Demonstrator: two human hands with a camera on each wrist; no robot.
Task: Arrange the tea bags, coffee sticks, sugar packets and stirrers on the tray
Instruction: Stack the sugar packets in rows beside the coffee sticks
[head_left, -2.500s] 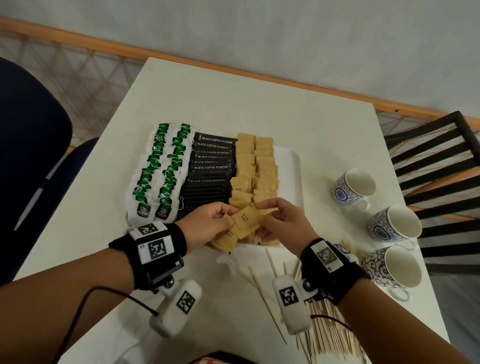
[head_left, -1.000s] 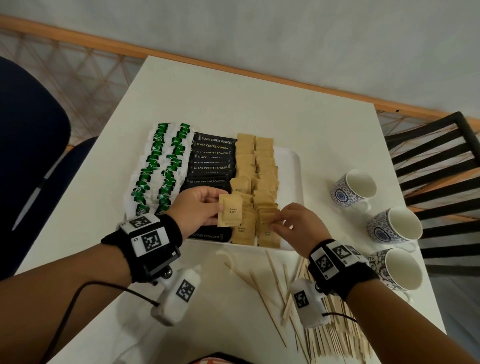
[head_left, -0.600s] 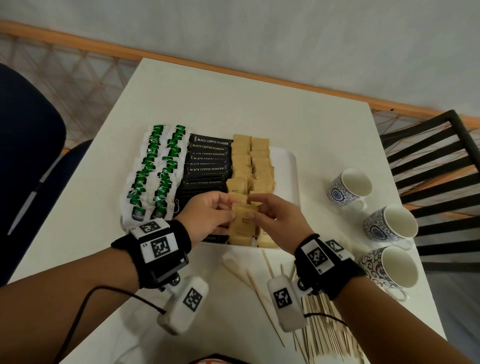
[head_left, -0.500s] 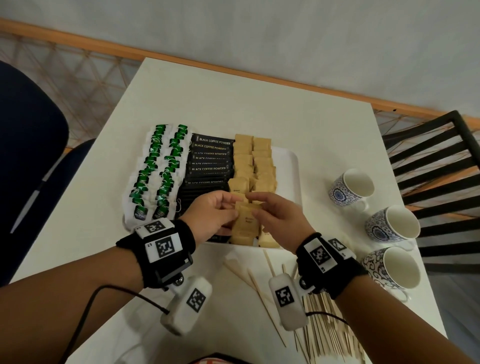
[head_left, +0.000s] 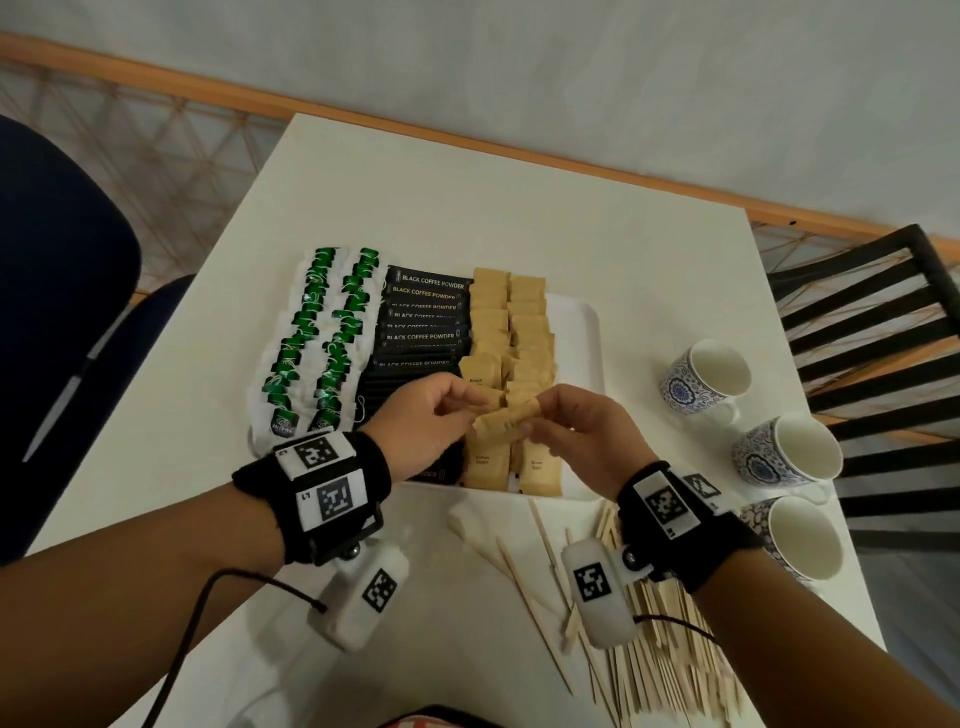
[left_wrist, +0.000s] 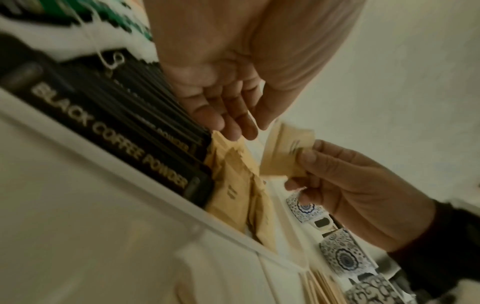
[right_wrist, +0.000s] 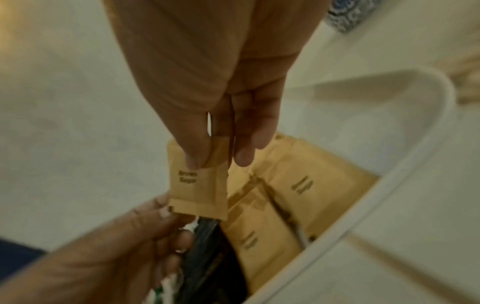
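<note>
A white tray carries rows of green-tagged tea bags, black coffee sticks and brown sugar packets. Over the tray's near end, my right hand pinches one brown sugar packet by its end between thumb and fingers. The left hand hovers just left of it with relaxed fingers that hold nothing; its fingertips are at the packet's free edge. Wooden stirrers lie in a pile on the table, near and right of the tray.
Three blue-patterned cups stand right of the tray. A few loose stirrers and a white paper lie before the tray. A black chair is at the right, a blue one at the left.
The sugar packet passed from my left hand to my right. The left hand has let go and now sits beside it; the right hand has tilted the packet flatter.
</note>
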